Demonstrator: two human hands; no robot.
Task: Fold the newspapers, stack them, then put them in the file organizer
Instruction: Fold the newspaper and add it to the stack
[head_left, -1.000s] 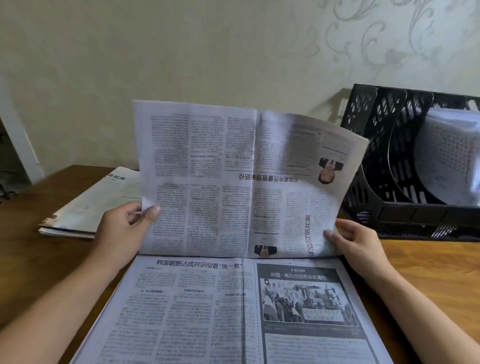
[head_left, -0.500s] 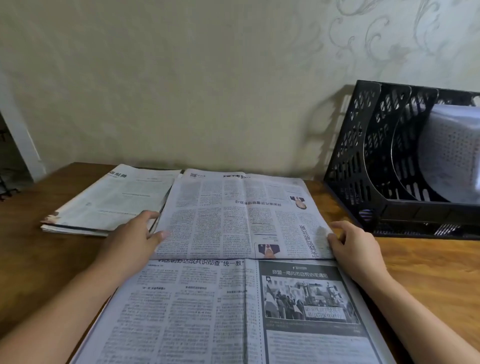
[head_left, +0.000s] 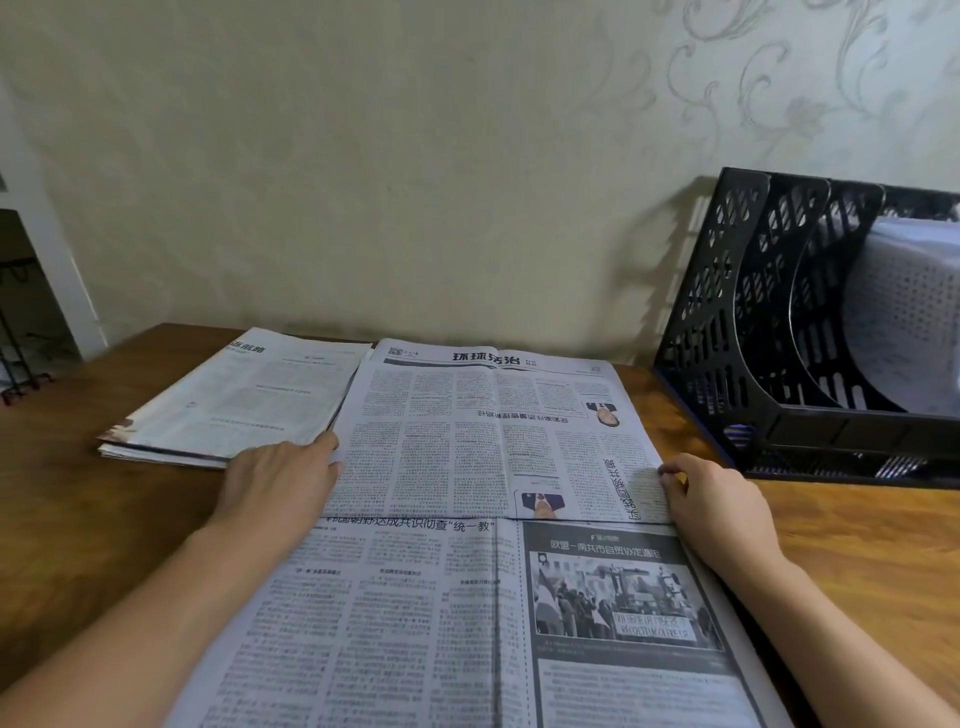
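A large open newspaper lies flat on the wooden table. Its far half is printed upside down and its near half reaches toward me. My left hand lies palm down at the far half's left edge, thumb on the paper. At the right edge, my right hand pinches the paper with curled fingers. A stack of folded newspapers sits at the back left, touching the open one. The black file organizer stands at the back right, holding a curved sheet of paper.
A pale patterned wall runs right behind the table. Bare wood shows between my right hand and the organizer and at the table's left. A doorway with a dark metal rack is at the far left.
The far half of the newspaper, held upright a second ago, has been laid down flat away from me. Both hands came down with it and stay at its side edges.
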